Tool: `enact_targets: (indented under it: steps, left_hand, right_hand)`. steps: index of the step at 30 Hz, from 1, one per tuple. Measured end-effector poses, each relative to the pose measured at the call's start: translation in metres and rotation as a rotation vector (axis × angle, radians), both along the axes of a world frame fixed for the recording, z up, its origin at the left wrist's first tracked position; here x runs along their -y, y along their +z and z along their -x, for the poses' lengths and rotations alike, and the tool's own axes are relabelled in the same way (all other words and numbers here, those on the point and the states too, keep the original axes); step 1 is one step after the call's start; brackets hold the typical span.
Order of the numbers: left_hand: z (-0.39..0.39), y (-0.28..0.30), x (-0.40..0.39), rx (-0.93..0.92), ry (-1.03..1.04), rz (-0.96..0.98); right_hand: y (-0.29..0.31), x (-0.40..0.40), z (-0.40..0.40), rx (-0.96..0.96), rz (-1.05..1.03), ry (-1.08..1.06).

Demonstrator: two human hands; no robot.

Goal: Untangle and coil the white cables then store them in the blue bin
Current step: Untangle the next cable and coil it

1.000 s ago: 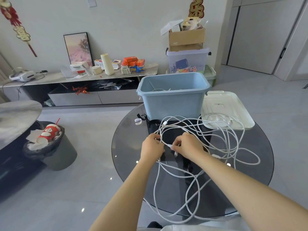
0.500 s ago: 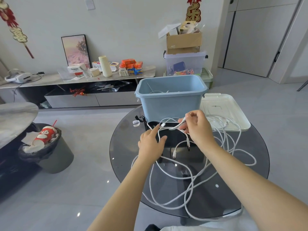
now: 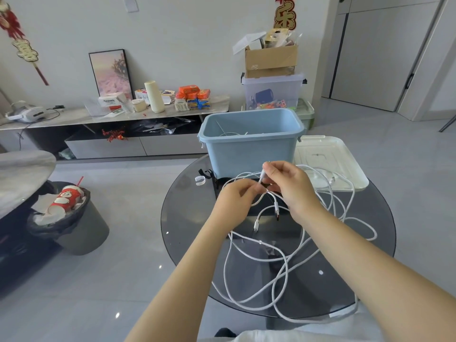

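Tangled white cables point(image 3: 283, 262) sprawl in loops over the round dark glass table point(image 3: 187, 218). My right hand point(image 3: 291, 186) pinches a white cable plug, raised in front of the blue bin point(image 3: 251, 146). My left hand point(image 3: 237, 201) grips the cable strands just left of it, fingers curled round them. Two loose plug ends point(image 3: 256, 224) dangle below the hands. The blue bin stands at the table's far edge and holds some white cable inside.
A white bin lid point(image 3: 330, 161) lies right of the bin with cable loops over it. A small white clip point(image 3: 199, 180) and a black strap point(image 3: 204, 172) lie left of the bin. A trash can point(image 3: 66, 218) stands on the floor at left. Cable hangs over the near table edge.
My right hand lifted a cable plug off the table toward the bin. My left hand rose and closed round the strands beside it. The camera view shifted slightly.
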State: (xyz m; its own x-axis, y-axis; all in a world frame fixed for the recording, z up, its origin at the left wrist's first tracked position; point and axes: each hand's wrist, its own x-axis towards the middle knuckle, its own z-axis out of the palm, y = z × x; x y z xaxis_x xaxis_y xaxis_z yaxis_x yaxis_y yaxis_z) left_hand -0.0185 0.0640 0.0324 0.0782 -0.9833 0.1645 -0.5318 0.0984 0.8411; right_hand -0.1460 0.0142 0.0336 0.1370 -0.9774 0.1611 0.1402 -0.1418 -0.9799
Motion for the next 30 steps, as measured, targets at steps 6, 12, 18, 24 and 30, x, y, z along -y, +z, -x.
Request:
enact_targets:
  steps: [6, 12, 18, 24, 30]
  left_hand:
    - [-0.012, 0.018, 0.005, -1.074, 0.088, 0.015]
    - [-0.057, 0.023, -0.007, -1.126, 0.062, -0.134]
    - [-0.087, 0.023, -0.021, -0.828, 0.033, -0.352]
    - [-0.047, 0.012, -0.016, -0.512, 0.06, -0.393]
    - [-0.008, 0.003, 0.003, -1.108, 0.107, -0.34]
  right_hand:
    - [-0.021, 0.001, 0.007, -0.628, -0.012, 0.536]
    - [-0.02, 0.018, 0.031, -1.026, 0.048, 0.552]
    - [-0.027, 0.036, 0.045, -1.417, 0.269, 0.175]
    - [-0.013, 0.022, 0.02, -0.924, 0.201, -0.085]
    - [0.001, -0.02, -0.011, -0.737, 0.404, 0.058]
